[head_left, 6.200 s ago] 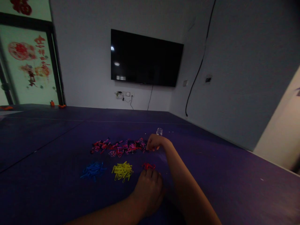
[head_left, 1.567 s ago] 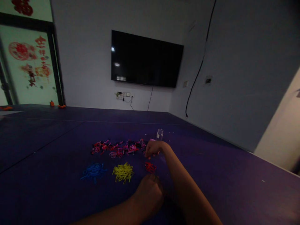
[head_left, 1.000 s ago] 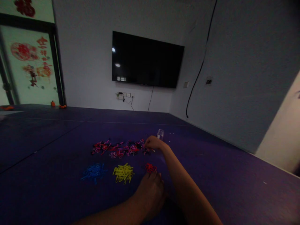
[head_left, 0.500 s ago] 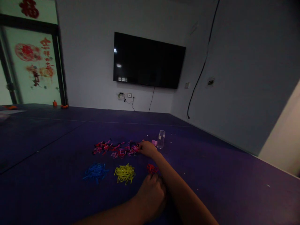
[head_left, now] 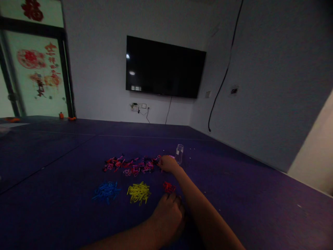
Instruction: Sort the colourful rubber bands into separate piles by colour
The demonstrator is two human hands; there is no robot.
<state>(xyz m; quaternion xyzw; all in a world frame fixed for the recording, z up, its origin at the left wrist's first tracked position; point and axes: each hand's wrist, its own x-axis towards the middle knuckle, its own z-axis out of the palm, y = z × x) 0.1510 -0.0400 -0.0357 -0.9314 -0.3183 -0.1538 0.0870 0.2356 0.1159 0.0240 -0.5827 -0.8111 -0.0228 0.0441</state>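
My right hand [head_left: 168,164] reaches to the right end of a mixed pile of small elastic hair ties [head_left: 135,166] in pink, red and dark colours. Its fingers are pinched together at the pile's edge, and what lies between them is too small to make out. Nearer to me, my left hand [head_left: 169,211] rests with curled fingers just below a small heap of red hair ties [head_left: 169,187]; its palm and fingertips are hidden. A heap of yellow hair ties [head_left: 138,193] lies left of that hand, and a blue heap [head_left: 106,191] farther left.
A clear plastic bottle [head_left: 179,154] stands just behind my right hand, with a pink piece [head_left: 171,157] beside it. Small white scraps dot the purple floor [head_left: 234,194]. A wall-mounted television [head_left: 165,67] and a hanging black cable [head_left: 221,83] are beyond.
My right hand has shifted slightly to the right along the mixed pile's edge, toward the bottle. My left hand and the coloured heaps stay in place.
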